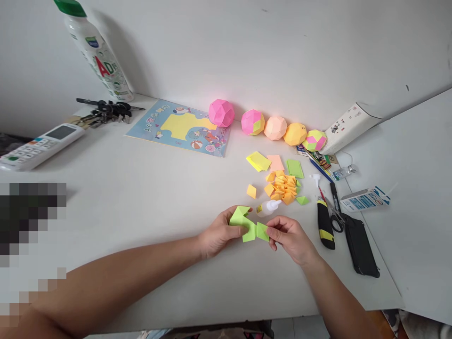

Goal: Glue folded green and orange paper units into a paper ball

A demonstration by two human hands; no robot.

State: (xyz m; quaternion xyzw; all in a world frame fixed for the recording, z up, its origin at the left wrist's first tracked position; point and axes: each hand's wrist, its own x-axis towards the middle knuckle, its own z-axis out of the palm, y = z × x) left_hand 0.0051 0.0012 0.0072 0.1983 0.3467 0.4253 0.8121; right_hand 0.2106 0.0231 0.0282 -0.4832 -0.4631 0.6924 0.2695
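Observation:
My left hand (226, 229) is closed around a partly joined green folded-paper piece (243, 219), thumb on its near face. Between the thumb and fingers of my right hand (286, 235) is a small green paper unit (262, 231), its left edge against the larger piece; whether the two are stuck together I cannot tell. Just beyond my hands lies a small glue bottle (268, 207) on its side. A heap of orange folded units (282, 187) sits behind it, with one loose orange unit (251, 191) to the left and a green unit (302, 200) to the right.
Paper balls, including a pink one (221, 113), line the wall. Yellow sheets (259, 161) and green sheets (294, 168) lie before them. At right are a utility knife (325, 223), scissors (337, 221) and a black case (361, 245). A bottle (102, 61) and a remote (42, 146) stand left.

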